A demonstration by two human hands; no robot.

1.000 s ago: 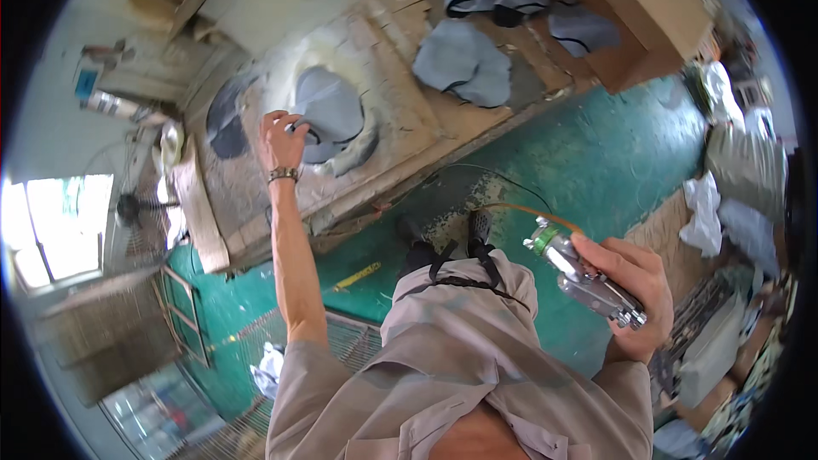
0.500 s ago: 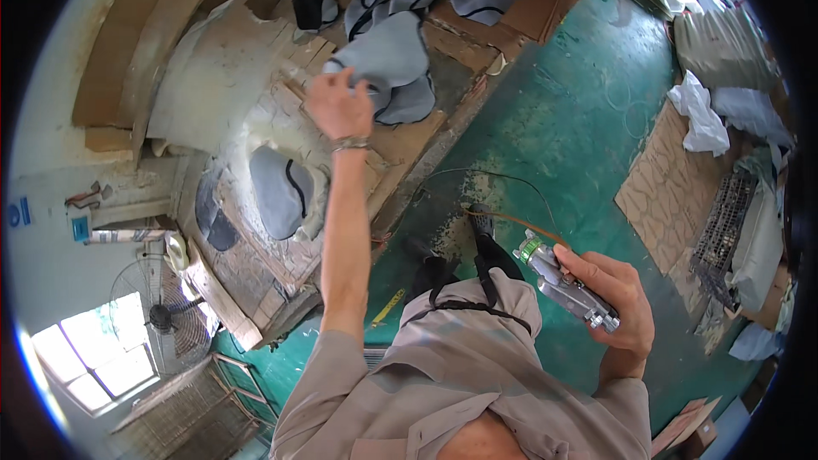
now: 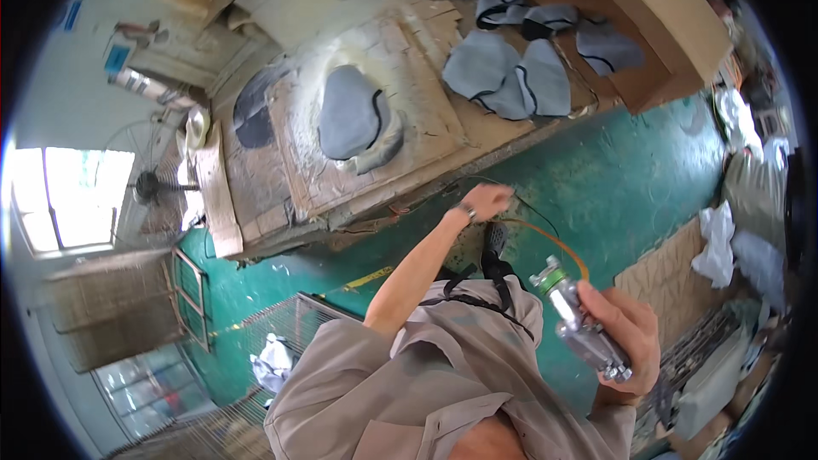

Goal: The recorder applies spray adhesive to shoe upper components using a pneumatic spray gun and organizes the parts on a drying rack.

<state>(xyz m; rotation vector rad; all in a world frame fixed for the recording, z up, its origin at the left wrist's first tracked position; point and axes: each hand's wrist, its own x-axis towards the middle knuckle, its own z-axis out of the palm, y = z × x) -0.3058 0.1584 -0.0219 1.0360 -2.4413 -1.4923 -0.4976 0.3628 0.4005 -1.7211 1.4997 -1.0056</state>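
Note:
In my right hand [image 3: 629,332] is a metal spray gun [image 3: 579,328] with a green ring, held low at my right side; my fingers close round its body. An orange hose [image 3: 554,243] runs from it toward the table. My left hand [image 3: 489,202] hangs just off the table's front edge, its fingers loosely curved and slightly blurred, with nothing visible in them. Grey fabric pieces with black trim [image 3: 481,66] lie on the table beyond it. Further left, a rounded grey piece with a black band [image 3: 349,115] sits raised on a dusty, whitened patch.
The worktable [image 3: 426,166] is covered with worn cardboard. An open cardboard box [image 3: 682,25] holds more grey pieces at the back right. A standing fan [image 3: 149,187] is at the left, a wire rack [image 3: 298,319] by my left side. White plastic bags [image 3: 716,247] lie at the right.
My left hand has drawn back from the grey pieces to the table's front edge. Those pieces now lie more side by side. The view has turned; the spray gun stays in my right hand.

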